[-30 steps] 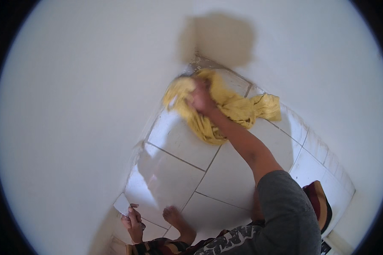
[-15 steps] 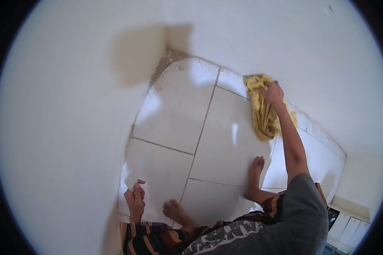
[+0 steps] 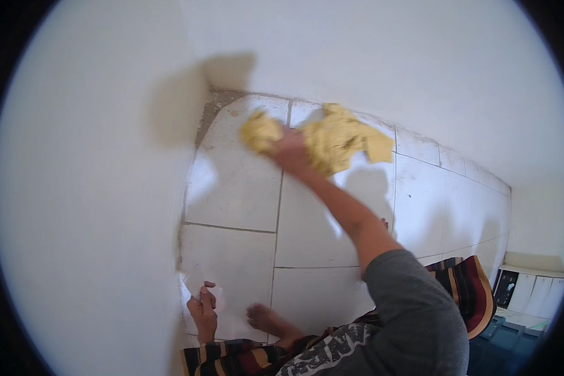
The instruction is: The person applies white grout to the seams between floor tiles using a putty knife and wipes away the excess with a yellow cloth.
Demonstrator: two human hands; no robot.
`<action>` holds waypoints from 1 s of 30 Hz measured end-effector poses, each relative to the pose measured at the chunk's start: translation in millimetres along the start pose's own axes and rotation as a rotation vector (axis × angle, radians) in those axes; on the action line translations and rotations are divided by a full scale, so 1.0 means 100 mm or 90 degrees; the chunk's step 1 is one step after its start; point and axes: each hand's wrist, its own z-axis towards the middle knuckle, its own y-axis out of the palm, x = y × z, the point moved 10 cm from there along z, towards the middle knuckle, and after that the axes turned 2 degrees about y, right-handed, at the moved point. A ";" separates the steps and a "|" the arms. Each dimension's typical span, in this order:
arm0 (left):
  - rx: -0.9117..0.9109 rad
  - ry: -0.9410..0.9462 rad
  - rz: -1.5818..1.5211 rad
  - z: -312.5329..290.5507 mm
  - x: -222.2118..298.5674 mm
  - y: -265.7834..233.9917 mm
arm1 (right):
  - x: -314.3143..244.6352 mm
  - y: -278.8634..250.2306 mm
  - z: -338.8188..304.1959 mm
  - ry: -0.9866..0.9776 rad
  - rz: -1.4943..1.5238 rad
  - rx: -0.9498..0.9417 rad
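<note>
My right hand (image 3: 291,150) is stretched out over the tiled floor and grips a crumpled yellow cloth (image 3: 348,139). Part of the cloth bunches ahead of the fingers, toward the corner, while the rest trails to the right along the far wall's foot. Hand and bunched cloth are smeared by motion. Low on the left, close to the left wall, my left hand (image 3: 203,313) has its fingers curled. A pale, thin shape shows around those fingers, too faint to name, and I cannot see clearly what they hold.
White floor tiles (image 3: 232,250) with dark joints meet white walls at a corner with a bare grey patch (image 3: 210,113). My bare foot (image 3: 269,318) rests near the left hand. A white slatted unit (image 3: 532,291) and a blue-green container (image 3: 514,338) stand at lower right.
My right hand has swept left with the yellow cloth, from the right along the far wall toward the corner, and the cloth has spread out. My left hand stays near the left wall.
</note>
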 end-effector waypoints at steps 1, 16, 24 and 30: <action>-0.003 -0.006 -0.015 0.03 -0.02 0.00 | 0.40 -0.03 0.07 0.028 -0.068 -0.006; -0.125 0.057 -0.079 0.13 0.37 0.22 | -1.16 -0.88 1.29 0.014 -0.180 -0.228; -0.117 0.056 -0.019 0.10 0.10 0.21 | -0.66 0.48 0.71 0.179 -0.025 -0.141; -0.100 0.013 -0.096 0.13 0.09 0.11 | 2.37 -0.69 -0.80 0.403 -0.325 -0.337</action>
